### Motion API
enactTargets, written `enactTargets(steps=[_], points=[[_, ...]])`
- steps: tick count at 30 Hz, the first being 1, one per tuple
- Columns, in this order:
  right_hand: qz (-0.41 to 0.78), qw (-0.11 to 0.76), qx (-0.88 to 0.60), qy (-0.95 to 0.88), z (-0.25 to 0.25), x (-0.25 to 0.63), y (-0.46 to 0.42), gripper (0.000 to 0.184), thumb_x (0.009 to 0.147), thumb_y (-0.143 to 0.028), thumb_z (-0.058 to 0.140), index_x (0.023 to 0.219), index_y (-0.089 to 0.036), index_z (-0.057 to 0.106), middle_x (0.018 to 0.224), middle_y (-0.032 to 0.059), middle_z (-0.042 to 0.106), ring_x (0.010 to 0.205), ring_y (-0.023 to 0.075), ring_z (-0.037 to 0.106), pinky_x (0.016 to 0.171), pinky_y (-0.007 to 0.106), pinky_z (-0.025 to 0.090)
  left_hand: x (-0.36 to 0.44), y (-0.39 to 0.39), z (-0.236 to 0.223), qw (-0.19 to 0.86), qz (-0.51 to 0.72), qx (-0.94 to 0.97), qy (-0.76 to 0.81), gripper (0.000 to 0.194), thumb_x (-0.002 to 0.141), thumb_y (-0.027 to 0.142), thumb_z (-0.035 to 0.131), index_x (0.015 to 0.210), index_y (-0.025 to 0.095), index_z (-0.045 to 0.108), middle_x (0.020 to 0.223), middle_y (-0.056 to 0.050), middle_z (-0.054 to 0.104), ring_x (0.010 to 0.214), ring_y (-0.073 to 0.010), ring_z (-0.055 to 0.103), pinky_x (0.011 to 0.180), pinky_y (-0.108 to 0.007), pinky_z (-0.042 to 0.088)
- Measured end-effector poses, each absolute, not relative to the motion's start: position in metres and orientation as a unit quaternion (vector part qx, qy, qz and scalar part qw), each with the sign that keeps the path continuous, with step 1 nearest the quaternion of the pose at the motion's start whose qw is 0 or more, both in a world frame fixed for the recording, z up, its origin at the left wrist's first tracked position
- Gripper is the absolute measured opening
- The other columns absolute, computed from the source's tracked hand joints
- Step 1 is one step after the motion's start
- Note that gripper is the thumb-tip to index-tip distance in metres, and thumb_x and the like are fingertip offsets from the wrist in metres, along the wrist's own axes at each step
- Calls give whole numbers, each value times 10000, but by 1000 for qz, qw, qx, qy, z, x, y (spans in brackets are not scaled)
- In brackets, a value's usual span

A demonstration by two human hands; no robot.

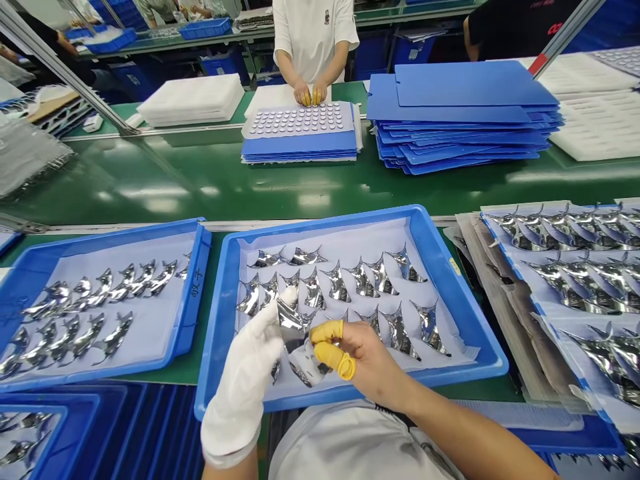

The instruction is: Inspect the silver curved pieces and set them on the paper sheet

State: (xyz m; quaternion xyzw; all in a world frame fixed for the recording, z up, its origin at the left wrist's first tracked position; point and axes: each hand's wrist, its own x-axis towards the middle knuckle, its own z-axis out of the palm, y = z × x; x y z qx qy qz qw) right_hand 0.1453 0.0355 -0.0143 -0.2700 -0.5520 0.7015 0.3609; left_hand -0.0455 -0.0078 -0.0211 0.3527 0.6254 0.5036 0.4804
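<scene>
A silver foil piece (293,320), mirror-bright and curved to sharp points, is at lower centre of the frame, just above the central blue tray (450,300). The white-gloved left hand (245,360) and the bare right hand (363,357), its two yellow finger cots (330,331) pressed together, clamp it between them. A white backing strip (303,363) hangs beneath it. That tray holds about thirteen similar pieces; the blue tray at left (197,280) holds roughly twenty. At upper centre, a co-worker's two hands (310,95) rest near a sheet of round discs (300,120). One tall stack of blue sheets (465,87) lies upper right.
</scene>
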Motion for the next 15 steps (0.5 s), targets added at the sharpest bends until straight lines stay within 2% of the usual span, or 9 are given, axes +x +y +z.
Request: enactTargets(steps=[2, 3, 4, 5, 7, 9, 15], points=[[672, 356, -277, -588, -13, 146, 34, 113, 916, -234, 583, 863, -172, 661, 692, -16, 603, 616, 96, 531, 605, 227, 461, -40, -7, -13, 552, 476, 351, 588, 773, 628, 350, 879, 1344, 285, 598, 1096, -84, 723, 770, -272, 703, 619, -361, 601], [653, 353, -277, -610, -12, 146, 33, 120, 920, -224, 575, 875, -169, 672, 721, -2, 633, 632, 101, 548, 619, 233, 469, -38, -8, -9, 584, 467, 346, 566, 872, 598, 305, 896, 1394, 304, 541, 1100, -74, 714, 699, -237, 684, 572, -339, 588], [633, 352, -274, -633, -11, 146, 31, 129, 924, -213, 565, 895, -167, 683, 762, 15, 662, 655, 108, 567, 635, 238, 478, -37, -9, -8, 604, 467, 342, 548, 889, 602, 283, 892, 1409, 311, 519, 1072, -60, 711, 658, -205, 659, 549, -314, 572], [612, 355, -269, -654, -11, 145, 29, 142, 930, -204, 556, 917, -166, 692, 803, 31, 685, 675, 113, 581, 646, 240, 484, -38, -11, -8, 609, 474, 341, 537, 825, 634, 280, 874, 1389, 301, 541, 1017, -49, 712, 650, -186, 641, 554, -293, 561], [572, 366, -253, -689, -13, 144, 25, 166, 944, -193, 541, 962, -158, 703, 847, 55, 705, 687, 115, 587, 644, 231, 489, -42, -15, -12, 574, 501, 346, 548, 557, 735, 309, 805, 1268, 256, 652, 915, -41, 710, 715, -179, 637, 636, -268, 554], [538, 377, -239, -715, -14, 142, 22, 181, 956, -186, 533, 997, -144, 704, 817, 57, 701, 663, 113, 572, 623, 221, 482, -48, -19, -20, 537, 517, 342, 572, 354, 820, 334, 728, 1158, 231, 720, 915, -51, 716, 821, -190, 643, 739, -260, 539], [470, 377, -245, -760, -11, 145, 22, 213, 997, -230, 499, 1021, -143, 692, 727, 37, 651, 633, 125, 519, 568, 231, 439, -52, -22, -30, 516, 522, 343, 586, 314, 897, 352, 632, 1178, 248, 724, 921, -37, 701, 800, -168, 598, 814, -267, 503]])
